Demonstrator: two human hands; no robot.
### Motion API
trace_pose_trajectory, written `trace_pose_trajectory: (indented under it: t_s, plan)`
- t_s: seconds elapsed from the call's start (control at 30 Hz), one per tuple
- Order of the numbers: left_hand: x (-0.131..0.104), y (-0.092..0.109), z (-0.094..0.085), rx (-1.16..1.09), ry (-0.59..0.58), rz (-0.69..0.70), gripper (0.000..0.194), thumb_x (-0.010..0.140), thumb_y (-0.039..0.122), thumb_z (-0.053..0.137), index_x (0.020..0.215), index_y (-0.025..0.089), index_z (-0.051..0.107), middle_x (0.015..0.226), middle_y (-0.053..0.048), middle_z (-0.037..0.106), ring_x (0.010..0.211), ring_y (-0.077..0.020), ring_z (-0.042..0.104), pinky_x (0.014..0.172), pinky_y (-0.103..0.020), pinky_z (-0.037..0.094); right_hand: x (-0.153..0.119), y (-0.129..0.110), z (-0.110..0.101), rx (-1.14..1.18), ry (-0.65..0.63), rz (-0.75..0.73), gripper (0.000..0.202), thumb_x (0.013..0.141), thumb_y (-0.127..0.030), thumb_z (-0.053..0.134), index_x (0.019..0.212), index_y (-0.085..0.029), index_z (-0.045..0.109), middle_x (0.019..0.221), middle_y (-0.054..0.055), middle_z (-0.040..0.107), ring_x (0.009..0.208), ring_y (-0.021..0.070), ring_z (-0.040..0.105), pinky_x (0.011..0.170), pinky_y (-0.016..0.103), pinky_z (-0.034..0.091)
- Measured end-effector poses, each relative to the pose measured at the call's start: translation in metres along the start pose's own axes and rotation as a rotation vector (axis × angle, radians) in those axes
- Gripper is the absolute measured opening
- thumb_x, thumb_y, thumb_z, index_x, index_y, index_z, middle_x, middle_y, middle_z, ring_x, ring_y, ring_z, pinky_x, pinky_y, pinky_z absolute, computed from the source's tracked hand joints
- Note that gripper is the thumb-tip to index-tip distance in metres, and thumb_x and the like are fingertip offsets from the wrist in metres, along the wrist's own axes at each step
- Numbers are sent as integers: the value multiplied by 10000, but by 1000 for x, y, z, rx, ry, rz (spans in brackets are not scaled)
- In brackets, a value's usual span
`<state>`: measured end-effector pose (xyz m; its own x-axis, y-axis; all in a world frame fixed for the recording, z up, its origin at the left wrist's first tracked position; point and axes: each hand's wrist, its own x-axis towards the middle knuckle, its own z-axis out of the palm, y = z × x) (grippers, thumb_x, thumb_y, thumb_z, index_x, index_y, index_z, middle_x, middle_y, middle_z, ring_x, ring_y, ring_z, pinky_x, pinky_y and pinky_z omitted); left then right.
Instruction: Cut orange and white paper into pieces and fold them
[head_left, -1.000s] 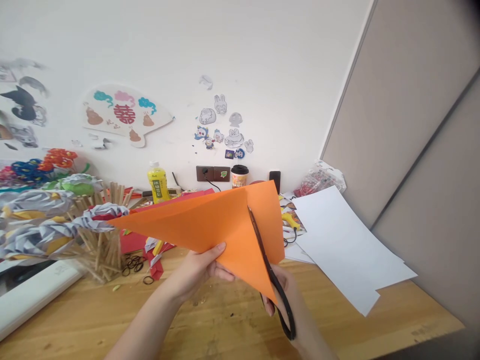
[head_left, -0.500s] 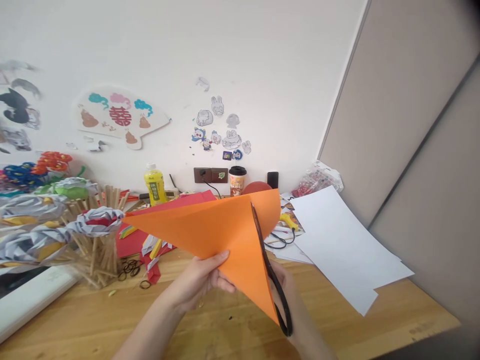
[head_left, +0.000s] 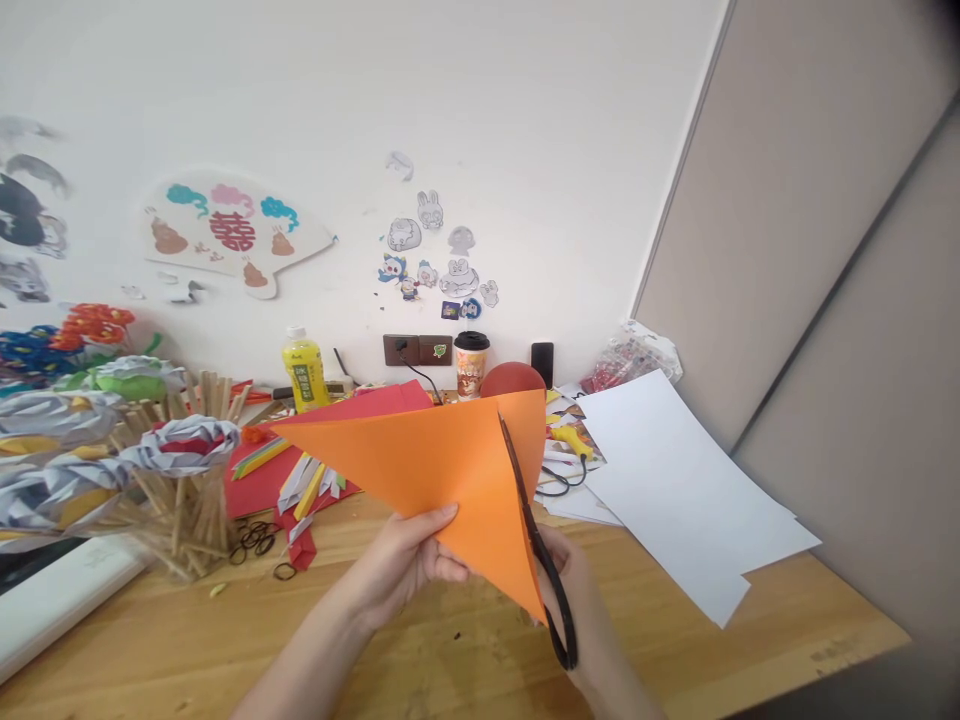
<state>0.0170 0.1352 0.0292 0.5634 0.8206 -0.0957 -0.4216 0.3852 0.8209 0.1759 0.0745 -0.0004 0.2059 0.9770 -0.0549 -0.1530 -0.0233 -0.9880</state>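
Observation:
My left hand (head_left: 420,555) pinches the lower left edge of a folded sheet of orange paper (head_left: 427,460), thumb on top. The paper is held up above the wooden table, its long point toward the left. My right hand (head_left: 566,575), partly hidden behind the paper and handles, grips black-handled scissors (head_left: 559,610). The scissors' blades lie along a cut on the paper's right side, near its top. Right of the blades a flap of the orange paper curls away.
On the wooden table (head_left: 375,660) stand paper flowers (head_left: 184,445) on wooden sticks at left, a yellow bottle (head_left: 304,370), a paper cup (head_left: 471,365) and a red balloon-like object (head_left: 514,380). White sheets (head_left: 667,490) lie at right, near a yellow glue gun (head_left: 574,440). Red paper (head_left: 375,403) lies behind.
The scissors' handles have shifted slightly left and come a little closer together. The orange paper has tilted slightly, its left point and right flap drawn inward. My left hand keeps its hold.

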Motion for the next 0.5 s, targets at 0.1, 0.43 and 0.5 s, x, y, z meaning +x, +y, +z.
trace_pose_trajectory:
  t_s: [0.1,0.43,0.5]
  plan:
    - [2,-2,-2,-8,-7,-7,222,701,154,703,884,87,596,636,-65,717,512,-174,681,441,-194,580,1,1,1,24,9,31,510,541,-566,712,794,-137,603,467,-83,414,324,34,306,336,183,245]
    - [7,-11,-3,-60,-3,-77,141,740,120,643,866,61,617,613,-83,719,502,-173,679,419,-171,555,6,-12,-4,72,-116,-41,419,660,-540,664,823,-167,562,516,-52,467,426,84,419,391,200,286]
    - [7,-12,-2,-68,6,-75,117,747,109,630,854,62,620,605,-82,717,501,-169,678,419,-164,549,7,-9,-4,65,-106,-50,401,670,-529,664,810,-166,568,513,-54,463,412,75,400,386,199,275]
